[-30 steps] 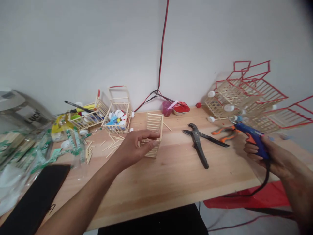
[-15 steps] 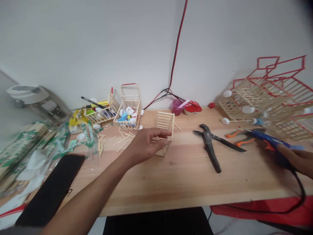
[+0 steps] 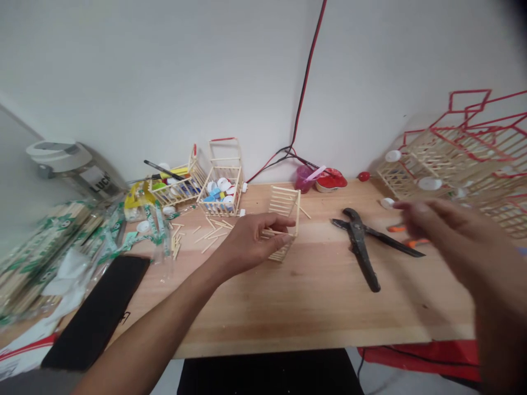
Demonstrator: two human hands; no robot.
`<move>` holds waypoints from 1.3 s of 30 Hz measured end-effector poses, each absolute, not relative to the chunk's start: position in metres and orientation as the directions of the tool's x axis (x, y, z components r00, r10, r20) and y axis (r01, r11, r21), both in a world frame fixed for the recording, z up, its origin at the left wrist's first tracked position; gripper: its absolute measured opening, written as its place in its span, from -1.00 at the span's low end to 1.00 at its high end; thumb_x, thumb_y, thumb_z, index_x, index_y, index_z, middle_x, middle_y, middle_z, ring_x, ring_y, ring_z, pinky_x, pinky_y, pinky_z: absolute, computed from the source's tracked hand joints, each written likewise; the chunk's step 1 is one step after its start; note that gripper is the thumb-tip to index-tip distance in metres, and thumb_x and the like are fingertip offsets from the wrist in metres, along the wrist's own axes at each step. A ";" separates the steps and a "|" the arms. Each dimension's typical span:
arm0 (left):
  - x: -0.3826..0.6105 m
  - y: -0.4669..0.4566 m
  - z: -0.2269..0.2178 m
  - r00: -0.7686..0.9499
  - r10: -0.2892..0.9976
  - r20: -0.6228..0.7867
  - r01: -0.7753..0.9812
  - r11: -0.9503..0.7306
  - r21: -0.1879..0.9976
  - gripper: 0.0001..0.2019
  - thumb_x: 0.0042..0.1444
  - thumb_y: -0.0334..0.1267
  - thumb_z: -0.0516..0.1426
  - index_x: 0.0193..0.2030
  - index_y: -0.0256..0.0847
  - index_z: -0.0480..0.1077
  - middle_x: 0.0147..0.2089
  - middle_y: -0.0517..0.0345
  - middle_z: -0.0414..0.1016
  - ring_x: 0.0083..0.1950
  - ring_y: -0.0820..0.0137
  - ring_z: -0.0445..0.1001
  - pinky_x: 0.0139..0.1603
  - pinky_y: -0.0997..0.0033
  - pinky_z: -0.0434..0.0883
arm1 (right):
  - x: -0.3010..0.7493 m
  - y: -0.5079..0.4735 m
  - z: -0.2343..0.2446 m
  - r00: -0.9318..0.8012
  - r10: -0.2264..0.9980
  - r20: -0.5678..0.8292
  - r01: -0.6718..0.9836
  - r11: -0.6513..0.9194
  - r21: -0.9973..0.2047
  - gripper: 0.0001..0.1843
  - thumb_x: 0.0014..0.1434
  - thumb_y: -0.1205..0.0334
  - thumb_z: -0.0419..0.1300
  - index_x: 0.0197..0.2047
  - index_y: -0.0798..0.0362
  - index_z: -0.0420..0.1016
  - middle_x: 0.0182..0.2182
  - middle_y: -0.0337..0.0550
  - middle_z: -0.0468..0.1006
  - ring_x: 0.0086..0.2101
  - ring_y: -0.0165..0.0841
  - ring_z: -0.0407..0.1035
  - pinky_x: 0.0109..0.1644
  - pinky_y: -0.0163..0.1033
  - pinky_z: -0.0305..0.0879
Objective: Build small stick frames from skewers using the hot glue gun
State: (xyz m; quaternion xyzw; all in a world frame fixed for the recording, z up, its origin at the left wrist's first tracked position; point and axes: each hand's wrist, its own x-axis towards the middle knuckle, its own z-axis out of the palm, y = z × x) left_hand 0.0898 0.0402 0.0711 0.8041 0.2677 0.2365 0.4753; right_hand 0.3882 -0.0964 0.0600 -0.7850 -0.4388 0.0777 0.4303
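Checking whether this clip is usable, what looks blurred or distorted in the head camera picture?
In the head view, the right hand is motion-blurred, the left hand and its stick frame stay sharp; the wide lens stretches the red-edged stick frames at right; a dark smudge shades the top right corner.

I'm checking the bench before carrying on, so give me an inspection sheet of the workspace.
Surface: wooden tabletop, bare wood.
Job's things: stick cage, resting on the tabletop.
Clutter: loose sticks left of the cage; caps in a second cage; black pad; pliers.
Hands: left hand grips the stick cage; right hand blurred, open, beyond the pliers, holding nothing visible.
Cables: red-and-black cable runs down the wall to the table's back edge.
Surroundings: white wall; red-trimmed stick frames at right.
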 end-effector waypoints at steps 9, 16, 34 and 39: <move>0.089 0.040 0.072 0.748 0.653 0.121 0.220 -0.417 0.882 -0.77 0.07 -0.24 0.19 -0.12 -0.23 0.47 -0.12 0.10 0.56 -0.08 0.35 0.50 -0.06 0.37 0.41 | 0.312 -0.004 0.034 0.322 0.934 0.157 0.381 0.024 -0.924 -0.60 0.17 -0.12 0.09 -0.25 0.07 0.48 -0.57 -0.29 0.26 -0.58 -0.48 0.11 -0.49 -0.30 0.02; 0.088 0.039 0.074 0.749 0.652 0.120 0.239 -0.434 0.869 -0.83 0.04 -0.29 0.19 -0.19 -0.23 0.47 -0.18 0.13 0.55 -0.12 0.37 0.47 -0.07 0.37 0.37 | 0.309 -0.006 0.019 0.385 0.908 0.167 0.281 0.057 -0.958 -0.68 0.14 -0.04 0.15 -0.25 0.07 0.45 -0.50 -0.30 0.30 -0.55 -0.50 0.10 -0.49 -0.33 0.00; 0.085 0.039 0.077 0.730 0.661 0.173 0.231 -0.477 0.848 -0.90 0.07 -0.29 0.19 -0.29 -0.21 0.51 -0.25 0.16 0.58 -0.19 0.39 0.50 -0.11 0.40 0.36 | 0.274 -0.019 0.031 0.025 0.993 -0.118 -0.209 -0.110 -0.972 -0.60 0.07 -0.09 0.25 -0.44 0.08 0.30 -0.61 -0.39 0.06 -0.59 -0.56 -0.12 -0.53 -0.31 -0.28; 0.086 0.038 0.078 0.724 0.666 0.181 0.239 -0.487 0.840 -0.92 0.06 -0.30 0.19 -0.32 -0.21 0.51 -0.27 0.17 0.57 -0.21 0.41 0.50 -0.14 0.41 0.35 | 0.273 -0.021 0.032 0.002 0.993 -0.115 -0.213 -0.112 -0.971 -0.59 0.05 -0.08 0.27 -0.47 0.08 0.27 -0.63 -0.39 0.07 -0.60 -0.56 -0.11 -0.52 -0.31 -0.27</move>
